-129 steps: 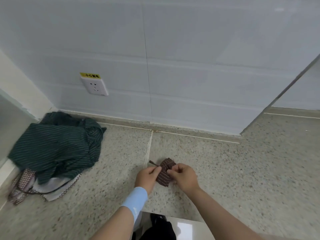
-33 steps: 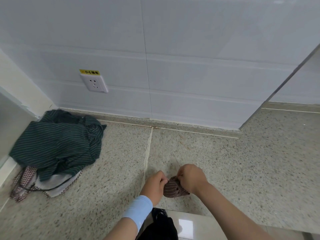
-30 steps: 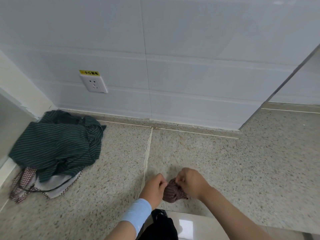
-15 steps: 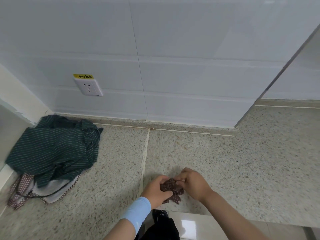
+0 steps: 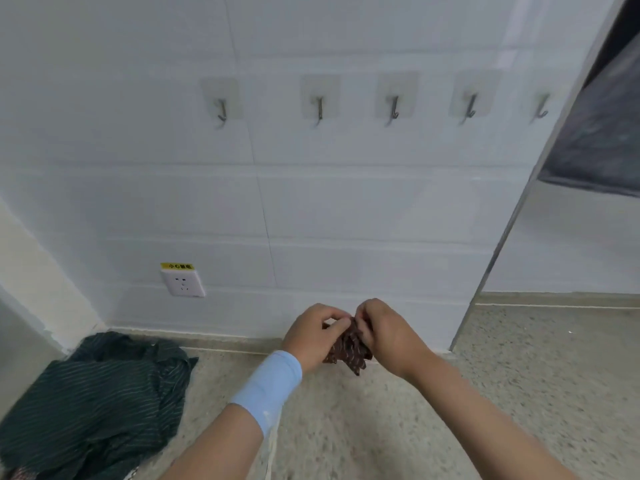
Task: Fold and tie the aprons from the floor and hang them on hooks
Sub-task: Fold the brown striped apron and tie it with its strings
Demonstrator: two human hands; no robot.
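Here both forearms come in from the near edge and meet at the middle, low in front of the white tiled wall (image 5: 346,202). The left hand (image 5: 313,336), a pale blue wristband (image 5: 266,386) on its wrist, curls fingers and thumb round the left side of the small brown patterned apron bundle (image 5: 348,351). The right hand (image 5: 388,336) pinches the bundle's upper right with bent knuckles. The bundle sits between the two palms, its lower corner dangling free below them.

Higher on the wall a row of hooks (image 5: 319,107) runs left to right, five in all. Low on the left is a socket (image 5: 183,285) with a yellow label. A crumpled dark green striped apron (image 5: 93,403) lies on the speckled floor (image 5: 519,375) in the near left corner, well apart from the hands. On the right the wall ends at a metal corner strip (image 5: 512,216), and the floor runs on past it to the far right.
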